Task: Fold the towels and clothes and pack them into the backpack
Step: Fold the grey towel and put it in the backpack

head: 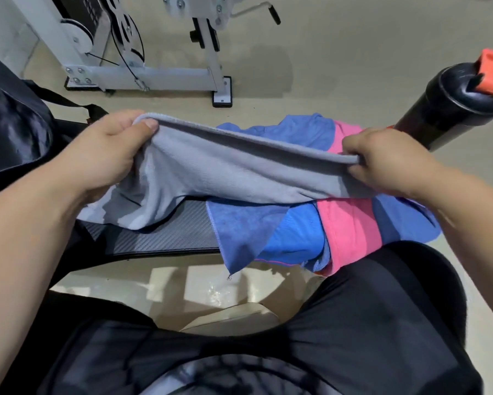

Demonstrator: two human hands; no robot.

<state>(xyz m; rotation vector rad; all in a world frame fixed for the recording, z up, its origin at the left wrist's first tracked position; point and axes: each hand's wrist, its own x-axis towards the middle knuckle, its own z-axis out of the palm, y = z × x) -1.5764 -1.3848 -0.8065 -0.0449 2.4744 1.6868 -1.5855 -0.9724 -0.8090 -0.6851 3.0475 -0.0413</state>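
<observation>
I hold the grey towel (225, 166) stretched above the bench (159, 235), left hand (105, 155) and right hand (382, 163) each pinching a top corner, the backpack (11, 132) at my left. Its sagging lower edge could, I judge, drag the blue-and-pink pile (296, 232) off the bench.

No text, label, brand, number or sign can be read on any cloth, bottle, bag or machine frame here.
</observation>
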